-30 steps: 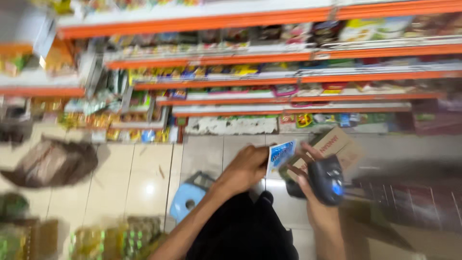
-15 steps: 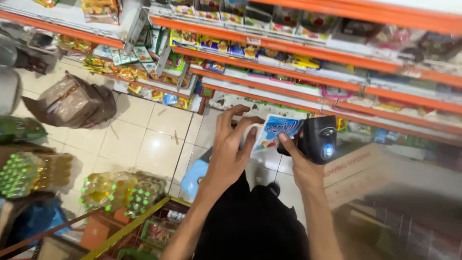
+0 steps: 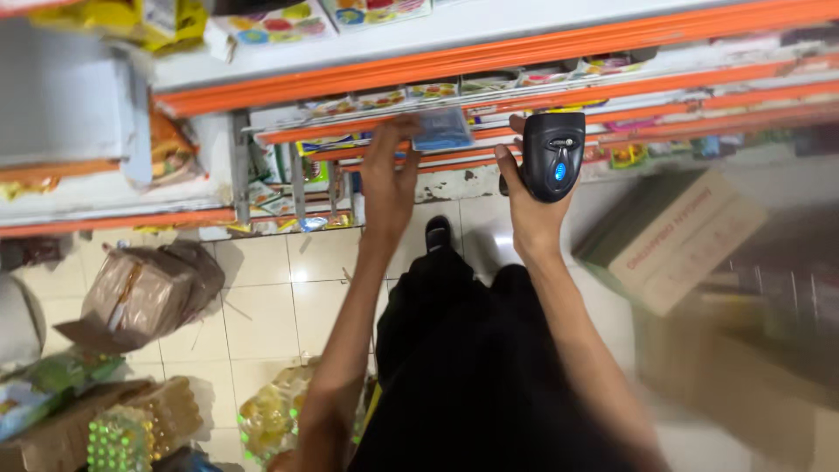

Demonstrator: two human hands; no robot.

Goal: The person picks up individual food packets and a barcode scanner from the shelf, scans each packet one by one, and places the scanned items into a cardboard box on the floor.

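Left hand (image 3: 389, 179) grips a flat blue-and-white packet (image 3: 442, 128), fingers closed on its left edge, packet held up against the front edge of the orange-trimmed white store shelves (image 3: 489, 57). Right hand (image 3: 533, 210) is wrapped around a black handheld barcode scanner with a glowing blue button (image 3: 552, 156), held just right of the packet, near but not touching it. Scanner head points up toward the shelf edge.

Progress, as a judgement: packet is in hand and at shelf level, scanner is up beside it; whether a scan has registered cannot be told. Packet is not yet resting on a shelf.

Containers: brown cardboard box (image 3: 677, 236) on the tiled floor (image 3: 262, 297) to the right, contents hidden. Crumpled brown-wrapped bundle (image 3: 144, 293) to the left, contents not visible. Clear shrink-wrapped packs of green-capped bottles (image 3: 122, 433) bottom left. Shelves hold rows of small colourful packets, too blurred to identify.
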